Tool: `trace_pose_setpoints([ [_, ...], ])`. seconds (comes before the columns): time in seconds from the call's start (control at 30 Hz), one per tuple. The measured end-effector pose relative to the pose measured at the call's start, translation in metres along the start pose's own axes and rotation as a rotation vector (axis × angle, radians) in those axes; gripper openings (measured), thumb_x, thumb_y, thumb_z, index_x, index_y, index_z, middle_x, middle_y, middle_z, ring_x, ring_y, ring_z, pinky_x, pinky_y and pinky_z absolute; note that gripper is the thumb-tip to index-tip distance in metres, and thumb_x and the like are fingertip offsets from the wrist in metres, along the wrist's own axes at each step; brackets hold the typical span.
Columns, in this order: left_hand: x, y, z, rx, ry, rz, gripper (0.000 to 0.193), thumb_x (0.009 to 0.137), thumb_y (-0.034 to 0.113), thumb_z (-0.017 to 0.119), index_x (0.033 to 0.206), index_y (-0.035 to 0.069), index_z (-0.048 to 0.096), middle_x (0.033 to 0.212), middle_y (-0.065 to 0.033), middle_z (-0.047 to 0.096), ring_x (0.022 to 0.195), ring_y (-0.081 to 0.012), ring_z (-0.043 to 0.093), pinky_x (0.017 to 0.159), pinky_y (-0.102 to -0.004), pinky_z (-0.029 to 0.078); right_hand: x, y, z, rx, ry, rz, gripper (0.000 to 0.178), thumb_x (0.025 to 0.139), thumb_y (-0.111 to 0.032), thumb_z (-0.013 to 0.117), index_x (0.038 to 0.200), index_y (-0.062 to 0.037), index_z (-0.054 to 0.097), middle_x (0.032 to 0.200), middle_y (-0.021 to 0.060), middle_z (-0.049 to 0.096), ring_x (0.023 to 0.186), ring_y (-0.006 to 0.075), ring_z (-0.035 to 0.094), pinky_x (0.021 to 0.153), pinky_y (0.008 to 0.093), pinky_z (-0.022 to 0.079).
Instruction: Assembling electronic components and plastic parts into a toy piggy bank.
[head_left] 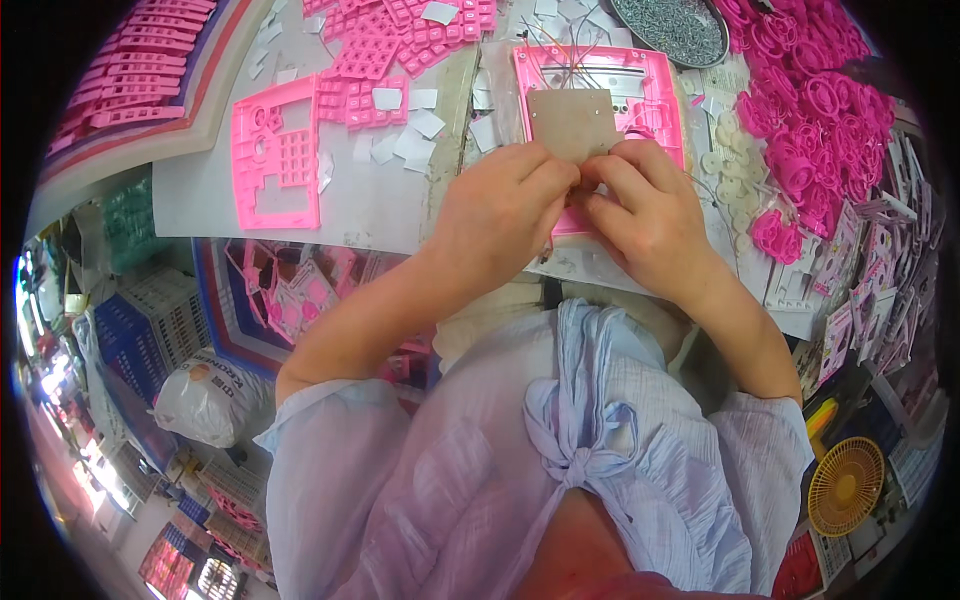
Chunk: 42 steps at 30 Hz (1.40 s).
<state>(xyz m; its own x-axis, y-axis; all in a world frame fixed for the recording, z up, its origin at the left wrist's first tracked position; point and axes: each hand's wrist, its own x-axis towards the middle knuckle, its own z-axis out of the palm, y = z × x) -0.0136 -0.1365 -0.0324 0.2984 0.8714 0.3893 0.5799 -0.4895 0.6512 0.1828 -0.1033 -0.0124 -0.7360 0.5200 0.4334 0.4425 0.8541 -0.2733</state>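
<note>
A tan circuit board (572,118) with small holes near its edges is tilted up over an open pink plastic casing (657,85). Thin coloured wires (568,62) fan out above the board's far edge. My left hand (503,208) is closed, thumb and fingers pinched at the board's near edge. Right beside it, my right hand (648,208) is closed at the same edge, its fingertips almost meeting the left ones. Whatever lies between the fingertips is hidden. Both hands cover the near part of the casing.
To the left lie a pink front panel (277,155), pink keypad pieces (372,50) and white paper squares (415,145). A round tray of screws (675,30) stands at the back. Pink rings (815,130) and whitish discs (735,165) are heaped on the right.
</note>
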Motion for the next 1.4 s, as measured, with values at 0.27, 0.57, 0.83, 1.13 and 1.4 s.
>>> trace_pose_setpoints([
  [0.27, 0.0, 0.003, 0.004, -0.052, -0.029, -0.17, 0.02, 0.081, -0.001, 0.069, 0.098, 0.005, 0.061, 0.084, -0.0086, 0.061, 0.071, -0.0244, 0.06, 0.062, -0.0336, 0.049, 0.0, -0.013, -0.013, 0.04, -0.156, 0.128, 0.019, 0.072, -0.01, 0.064, 0.089, -0.0026, 0.07, 0.095, 0.0053, 0.06, 0.095, 0.0257, 0.056, 0.076, 0.0359, 0.05],
  [0.57, -0.026, 0.008, -0.03, 0.15, 0.211, -0.228, 0.035, 0.075, 0.014, 0.079, 0.105, 0.008, 0.061, 0.102, -0.008, 0.06, 0.096, -0.028, 0.056, 0.086, -0.043, 0.04, -0.015, -0.01, -0.019, 0.157, -0.187, 0.165, 0.038, 0.072, -0.007, 0.07, 0.11, -0.0039, 0.069, 0.095, 0.0063, 0.06, 0.092, 0.0256, 0.055, 0.076, 0.0363, 0.05],
  [0.83, -0.056, 0.033, -0.014, 0.04, 0.028, -0.288, 0.012, 0.077, 0.002, 0.072, 0.08, 0.004, 0.061, 0.091, -0.01, 0.063, 0.087, -0.0251, 0.059, 0.08, -0.0377, 0.043, -0.011, -0.016, -0.013, 0.082, -0.175, 0.214, 0.037, 0.075, -0.007, 0.071, 0.112, -0.0029, 0.067, 0.095, 0.0076, 0.061, 0.093, 0.0267, 0.056, 0.079, 0.0362, 0.05],
  [1.13, -0.011, 0.006, -0.036, -0.066, 0.297, -0.255, 0.011, 0.079, -0.001, 0.072, 0.085, 0.002, 0.063, 0.085, -0.0088, 0.066, 0.057, -0.0116, 0.056, 0.051, -0.024, 0.045, 0.003, -0.015, -0.023, 0.129, -0.258, 0.16, 0.036, 0.082, -0.017, 0.071, 0.116, -0.0065, 0.066, 0.095, 0.0068, 0.059, 0.09, 0.0254, 0.056, 0.076, 0.038, 0.05],
  [1.4, 0.02, -0.003, -0.018, -0.953, 0.275, -0.605, 0.003, 0.089, -0.003, 0.064, 0.089, 0.0, 0.065, 0.083, -0.008, 0.071, 0.054, -0.0038, 0.054, 0.046, -0.0177, 0.039, 0.006, -0.022, -0.023, 0.034, -0.318, 0.165, 0.033, 0.085, -0.024, 0.07, 0.113, -0.0067, 0.067, 0.095, 0.0062, 0.059, 0.09, 0.0244, 0.058, 0.075, 0.0378, 0.051],
])
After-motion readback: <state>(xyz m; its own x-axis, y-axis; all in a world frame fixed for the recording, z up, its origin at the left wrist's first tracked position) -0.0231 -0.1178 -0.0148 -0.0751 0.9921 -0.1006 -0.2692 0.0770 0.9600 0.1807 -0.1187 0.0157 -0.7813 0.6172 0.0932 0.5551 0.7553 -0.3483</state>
